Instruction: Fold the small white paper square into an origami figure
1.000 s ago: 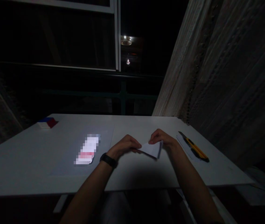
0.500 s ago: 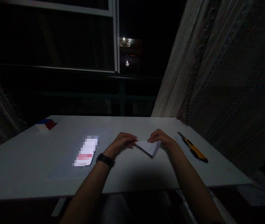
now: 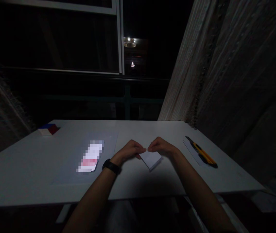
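Where the counter (image 3: 38, 174) ends closest to us, its front edge runs below our forearms, and a pale leg (image 3: 63, 213) shows under it on the left. We wear a black watch (image 3: 112, 166) on the left wrist. Between our wrists is the paper (image 3: 150, 160), white, plain and folded into a small, thick square, turned so that one corner points toward us; its layers show along the lower right edge. We cannot tell whether it touches the counter. Our left hand (image 3: 131, 150) pinches its left far edge, thumb on top and fingers curled beneath. Our right hand (image 3: 161, 146) pinches near the far corner, its fingertips almost meeting the left thumb; the two hands hide that part of the paper.

To the left, well apart from the paper, a lit phone (image 3: 91, 157) lies on a thin sheet (image 3: 110, 146), its screen blurred. To the right, past our right forearm, a yellow and black knife (image 3: 202, 152) lies slantwise, partly over a white slip (image 3: 191, 152). Farther off, at the left rear, sits a blue, white and red block (image 3: 48, 129). Beyond the counter we see a curtain (image 3: 180, 74), a dark railing (image 3: 127, 97), a window frame (image 3: 120, 38) and a glowing lamp (image 3: 130, 42).
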`<state>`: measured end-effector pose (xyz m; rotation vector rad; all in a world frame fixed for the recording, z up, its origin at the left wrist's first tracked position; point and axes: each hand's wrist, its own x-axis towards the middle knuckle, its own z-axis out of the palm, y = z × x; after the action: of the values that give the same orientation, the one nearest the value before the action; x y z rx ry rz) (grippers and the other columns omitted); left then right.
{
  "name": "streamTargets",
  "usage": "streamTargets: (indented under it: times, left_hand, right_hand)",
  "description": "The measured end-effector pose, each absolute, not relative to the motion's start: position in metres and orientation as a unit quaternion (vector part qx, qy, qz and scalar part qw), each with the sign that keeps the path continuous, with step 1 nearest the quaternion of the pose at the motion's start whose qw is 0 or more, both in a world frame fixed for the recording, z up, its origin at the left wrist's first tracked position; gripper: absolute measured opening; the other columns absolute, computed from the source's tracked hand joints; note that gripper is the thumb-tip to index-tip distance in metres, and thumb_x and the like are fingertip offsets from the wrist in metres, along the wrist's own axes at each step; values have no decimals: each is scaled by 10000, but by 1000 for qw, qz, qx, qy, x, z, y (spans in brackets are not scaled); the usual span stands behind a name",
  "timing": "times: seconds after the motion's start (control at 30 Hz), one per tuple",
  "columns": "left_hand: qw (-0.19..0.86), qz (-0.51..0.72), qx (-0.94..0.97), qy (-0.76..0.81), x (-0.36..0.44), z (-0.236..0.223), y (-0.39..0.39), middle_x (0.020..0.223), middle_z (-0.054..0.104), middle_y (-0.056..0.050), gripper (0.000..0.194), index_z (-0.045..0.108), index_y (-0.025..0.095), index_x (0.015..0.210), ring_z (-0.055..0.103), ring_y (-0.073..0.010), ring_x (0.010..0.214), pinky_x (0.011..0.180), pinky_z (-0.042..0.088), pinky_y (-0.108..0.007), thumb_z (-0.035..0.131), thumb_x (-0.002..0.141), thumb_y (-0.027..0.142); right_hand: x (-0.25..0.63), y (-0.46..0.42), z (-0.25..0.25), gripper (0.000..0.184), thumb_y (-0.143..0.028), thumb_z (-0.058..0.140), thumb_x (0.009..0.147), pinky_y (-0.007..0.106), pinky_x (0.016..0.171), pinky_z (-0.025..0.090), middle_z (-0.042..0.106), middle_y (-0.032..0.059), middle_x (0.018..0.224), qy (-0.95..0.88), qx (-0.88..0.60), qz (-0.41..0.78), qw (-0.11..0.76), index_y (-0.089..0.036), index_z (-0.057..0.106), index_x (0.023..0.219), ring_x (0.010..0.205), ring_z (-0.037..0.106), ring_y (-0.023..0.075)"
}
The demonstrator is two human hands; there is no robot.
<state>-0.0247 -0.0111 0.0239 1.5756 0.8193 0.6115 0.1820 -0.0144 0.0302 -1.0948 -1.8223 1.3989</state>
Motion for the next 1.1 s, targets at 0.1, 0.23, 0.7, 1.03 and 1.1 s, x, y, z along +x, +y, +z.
streamTargets:
  times: [0.1, 0.23, 0.7, 1.03, 1.1]
  left_hand:
    - [607, 264, 655, 364, -27, 28, -12, 532, 598, -53, 315, 654, 58, 590, 524, -106, 483, 523, 425, -232, 709, 591, 368]
    - [612, 270, 648, 365, -29, 31, -12, 569, 623, -67, 290, 667, 62, 613, 550, -119, 504, 527, 425, -234, 715, 586, 347]
    - [546, 358, 649, 390, -30, 22, -3, 575, 620, -62, 309, 685, 56, 747, 529, -98, 482, 480, 409, -208, 685, 654, 350]
    - [587, 402, 590, 382, -24, 11, 1, 710, 642, -74, 416, 666, 72, 899, 593, -133, 562, 527, 504, -264, 691, 650, 404]
    - [602, 411, 576, 369, -24, 12, 0, 770, 649, -87, 439, 659, 79, 927, 613, -150, 624, 560, 518, -275, 687, 653, 420]
  right_hand:
    - [188, -16, 33, 211, -285, 741, 516, 288, 638, 418, 676, 50, 621, -683, -411, 524, 299, -128, 723, 657, 593, 561, 147]
    - [197, -18, 38, 220, -304, 732, 535, 304, 645, 434, 674, 57, 609, -685, -416, 519, 296, -122, 723, 658, 579, 569, 153]
    - [199, -11, 25, 471, -329, 725, 606, 293, 600, 442, 677, 86, 793, -626, -408, 575, 332, -110, 644, 1014, 675, 600, 174]
    - [178, -6, 16, 438, -194, 763, 481, 277, 604, 405, 670, 48, 724, -612, -400, 548, 407, -132, 683, 907, 649, 590, 162]
    - [178, -7, 16, 395, -216, 770, 478, 287, 603, 399, 672, 57, 712, -607, -414, 534, 418, -124, 700, 856, 640, 585, 166]
